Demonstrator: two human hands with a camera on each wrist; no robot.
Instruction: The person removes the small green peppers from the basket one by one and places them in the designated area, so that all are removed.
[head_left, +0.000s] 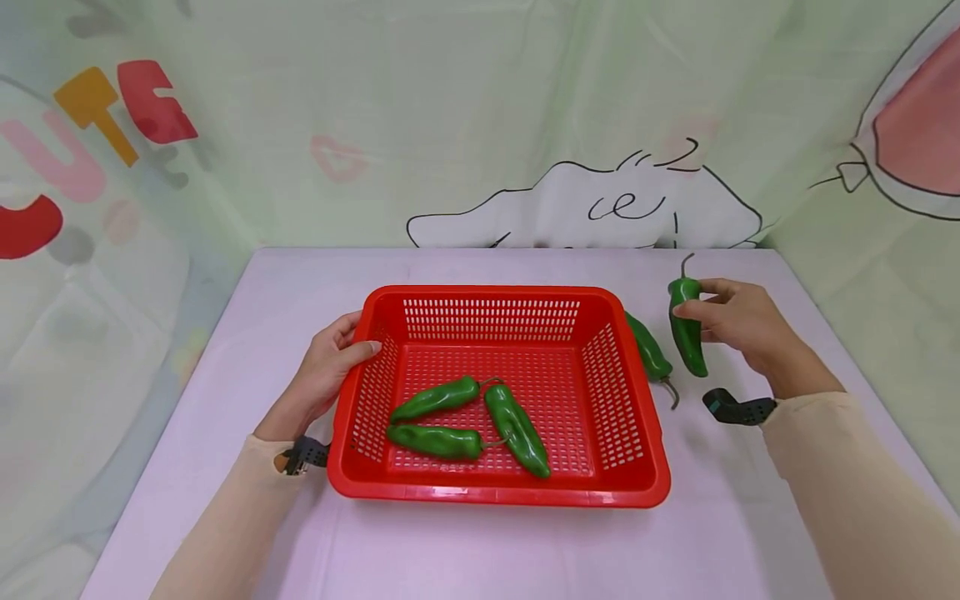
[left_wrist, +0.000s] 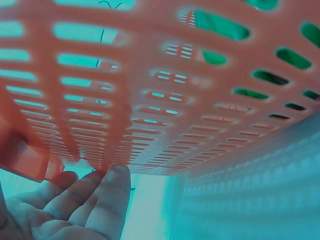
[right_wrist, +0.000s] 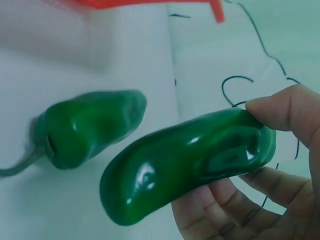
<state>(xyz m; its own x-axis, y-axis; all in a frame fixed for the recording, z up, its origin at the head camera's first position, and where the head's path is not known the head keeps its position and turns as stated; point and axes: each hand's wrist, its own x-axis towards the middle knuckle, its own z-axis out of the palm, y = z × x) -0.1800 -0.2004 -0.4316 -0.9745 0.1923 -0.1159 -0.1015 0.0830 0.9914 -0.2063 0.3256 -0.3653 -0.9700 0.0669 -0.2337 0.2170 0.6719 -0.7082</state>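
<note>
I am facing a pale green sheet [head_left: 450, 83] that is spreading across the top of the frame and hanging in soft folds. On the left-hand sheet [head_left: 82, 358], a curved red letter [head_left: 30, 232], a pink U [head_left: 78, 183], an orange T [head_left: 97, 100] and a red E [head_left: 142, 104] are climbing rightward in the upper left. A faint pink heart [head_left: 337, 160] is showing left of top centre. Behind the far edge of my pale lilac table [head_left: 480, 550], a white cartoon shape [head_left: 555, 208] with black outlines is stretching right of centre. A pinkish-red balloon [head_left: 918, 125] is filling the upper right corner. Soft light is falling over the tabletop, and a faint shadow [head_left: 738, 467] is lying at lower right.
</note>
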